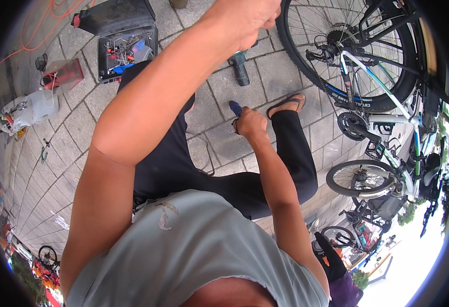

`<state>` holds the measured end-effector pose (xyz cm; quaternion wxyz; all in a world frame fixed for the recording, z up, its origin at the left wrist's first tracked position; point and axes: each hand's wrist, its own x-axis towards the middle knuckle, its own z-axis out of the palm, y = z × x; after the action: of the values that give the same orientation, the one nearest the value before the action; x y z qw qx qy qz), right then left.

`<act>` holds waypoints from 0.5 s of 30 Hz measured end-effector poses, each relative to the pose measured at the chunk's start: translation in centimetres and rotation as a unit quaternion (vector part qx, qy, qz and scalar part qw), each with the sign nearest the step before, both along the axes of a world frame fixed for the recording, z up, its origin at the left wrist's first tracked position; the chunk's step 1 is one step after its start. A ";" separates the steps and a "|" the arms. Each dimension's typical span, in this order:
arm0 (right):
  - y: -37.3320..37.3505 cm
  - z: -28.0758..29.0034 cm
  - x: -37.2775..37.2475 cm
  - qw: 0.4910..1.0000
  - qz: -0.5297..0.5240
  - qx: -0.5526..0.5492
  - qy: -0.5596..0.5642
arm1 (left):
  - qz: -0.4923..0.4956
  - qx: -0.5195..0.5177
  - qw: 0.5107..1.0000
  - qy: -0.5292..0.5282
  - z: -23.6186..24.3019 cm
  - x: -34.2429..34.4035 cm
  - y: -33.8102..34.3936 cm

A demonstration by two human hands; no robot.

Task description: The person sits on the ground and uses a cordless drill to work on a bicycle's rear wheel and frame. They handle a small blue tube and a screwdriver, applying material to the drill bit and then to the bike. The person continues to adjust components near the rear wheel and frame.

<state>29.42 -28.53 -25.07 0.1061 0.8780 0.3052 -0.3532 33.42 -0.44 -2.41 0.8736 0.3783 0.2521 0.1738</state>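
Observation:
My left hand (255,18) is raised at the top edge beside a large bicycle's rear tyre (298,64), fingers curled; what they hold, if anything, is unclear. My right hand (252,122) is closed around a blue-and-black handled tool (234,108), low between my legs. A green power drill (241,71) lies on the paving above it, partly behind my left forearm. The bicycle, with a white frame (398,102), rear cassette and chain, stands close at my right.
An open black toolbox (127,51) full of tools is at the upper left. A red-and-clear container (63,74), an orange hose (25,46) and a translucent plastic item (37,107) lie on the left. More bicycles (357,179) stand at the right and lower right.

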 end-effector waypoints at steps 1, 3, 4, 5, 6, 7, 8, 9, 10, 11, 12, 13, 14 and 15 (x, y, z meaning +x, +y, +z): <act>0.8 0.3 0.3 1.000 -0.004 -0.007 0.004 | -0.004 0.001 1.000 -0.003 0.4 0.1 -0.1; 1.7 2.7 1.0 1.000 0.001 -0.021 0.010 | -0.005 -0.003 1.000 -0.003 0.4 -0.2 0.0; 2.0 4.0 1.1 1.000 0.004 -0.027 0.013 | -0.037 -0.021 0.999 -0.008 0.2 -0.4 0.3; 2.1 4.8 0.9 0.999 0.004 -0.036 0.016 | -0.029 -0.008 0.999 -0.021 0.4 -0.7 0.3; 2.5 4.6 0.8 0.999 -0.001 -0.040 0.019 | -0.022 0.006 0.999 -0.034 0.7 -1.0 0.0; 2.4 3.1 0.6 0.999 -0.002 -0.049 0.018 | -0.016 0.020 0.999 -0.046 0.9 -1.1 -0.2; 1.8 0.9 0.6 0.998 -0.009 -0.055 0.008 | -0.024 -0.003 0.999 -0.028 0.2 -0.2 -0.1; 2.5 0.3 0.8 0.998 -0.012 -0.057 0.001 | -0.030 -0.009 0.999 -0.026 0.3 0.0 -0.1; 2.2 0.6 1.3 0.998 -0.012 -0.058 0.023 | -0.037 -0.015 0.999 -0.024 0.4 0.2 0.0; 1.7 1.6 1.1 0.998 -0.002 -0.058 0.024 | -0.039 -0.030 0.999 -0.014 0.2 -0.1 -0.3; 1.5 2.2 1.3 0.998 0.005 -0.052 0.020 | -0.044 -0.028 0.998 -0.024 0.1 -0.1 -0.3; 1.6 2.9 1.4 0.999 0.012 -0.046 0.017 | -0.049 -0.026 0.998 -0.034 -0.1 -0.3 -0.2; 2.3 4.4 1.2 0.998 0.019 -0.059 0.020 | -0.049 -0.026 0.998 -0.041 -0.2 -0.5 -0.2; 1.7 3.2 0.6 0.998 0.011 -0.057 0.015 | -0.046 -0.025 0.998 -0.038 -0.2 -0.5 -0.5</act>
<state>29.98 -26.81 -21.82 0.1556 0.8617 0.2956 -0.3820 32.87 -0.93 -2.62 0.8990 0.3605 0.2048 0.1410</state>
